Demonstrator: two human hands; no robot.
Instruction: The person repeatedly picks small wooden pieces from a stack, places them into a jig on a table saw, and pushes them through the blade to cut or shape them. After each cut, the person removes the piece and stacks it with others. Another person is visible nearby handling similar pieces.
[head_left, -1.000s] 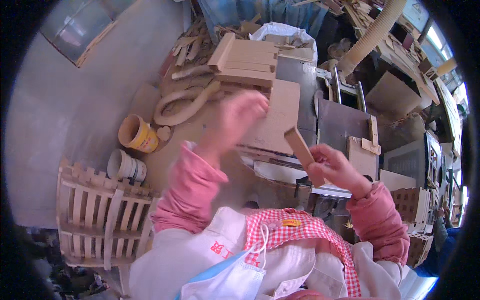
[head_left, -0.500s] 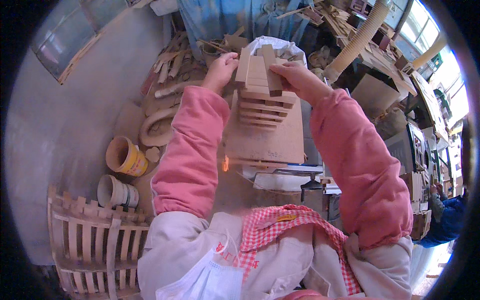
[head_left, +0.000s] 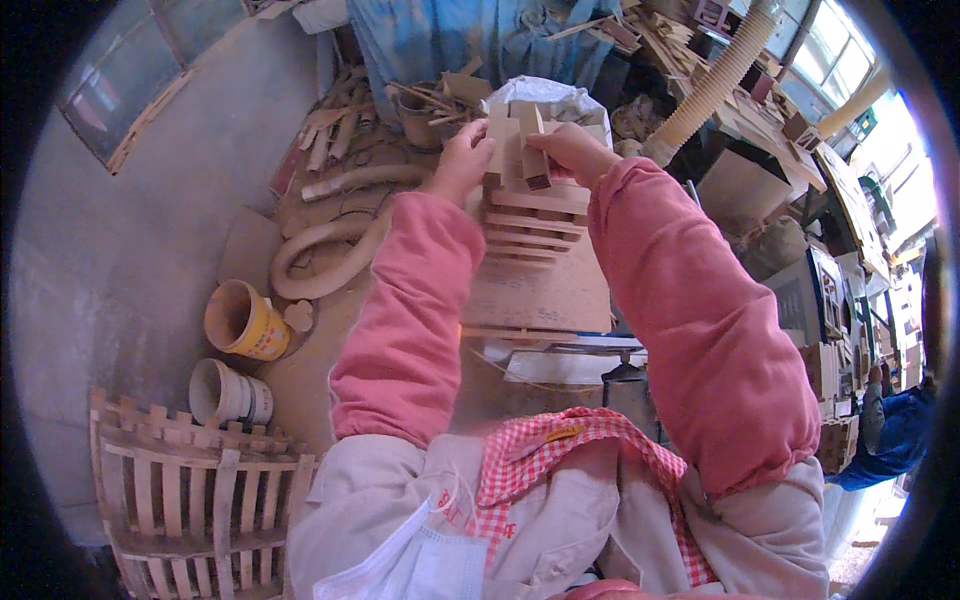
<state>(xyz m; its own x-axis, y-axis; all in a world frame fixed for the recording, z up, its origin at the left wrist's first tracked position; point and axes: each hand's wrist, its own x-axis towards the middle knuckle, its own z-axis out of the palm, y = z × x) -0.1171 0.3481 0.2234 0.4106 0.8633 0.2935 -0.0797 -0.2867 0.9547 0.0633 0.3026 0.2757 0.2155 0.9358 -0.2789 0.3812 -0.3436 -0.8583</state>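
Observation:
A stack of pale wooden strips (head_left: 537, 228), laid in layers with gaps between, stands on a flat brown board (head_left: 535, 300) in front of me. Two short wooden blocks lie on its top: a left block (head_left: 497, 148) and a right block (head_left: 531, 150), the right one slightly tilted. My left hand (head_left: 464, 162) has its fingers curled against the outer side of the left block. With thumb and fingers, my right hand (head_left: 575, 152) grips the right block by its outer side. Both forearms wear pink sleeve covers; the far fingertips are partly hidden.
A white sack (head_left: 560, 95) stands behind the stack. At left are a ribbed hose (head_left: 300, 270), a yellow bucket (head_left: 245, 320), a white bucket (head_left: 230, 392) and a slatted wooden rack (head_left: 200, 490). Wood scraps, another hose (head_left: 715, 80) and a person in blue (head_left: 890, 440) are at right.
My hands have come closer together, and the two blocks now lie nearer each other. My left hand has moved right, up against the left block. The view has shifted slightly.

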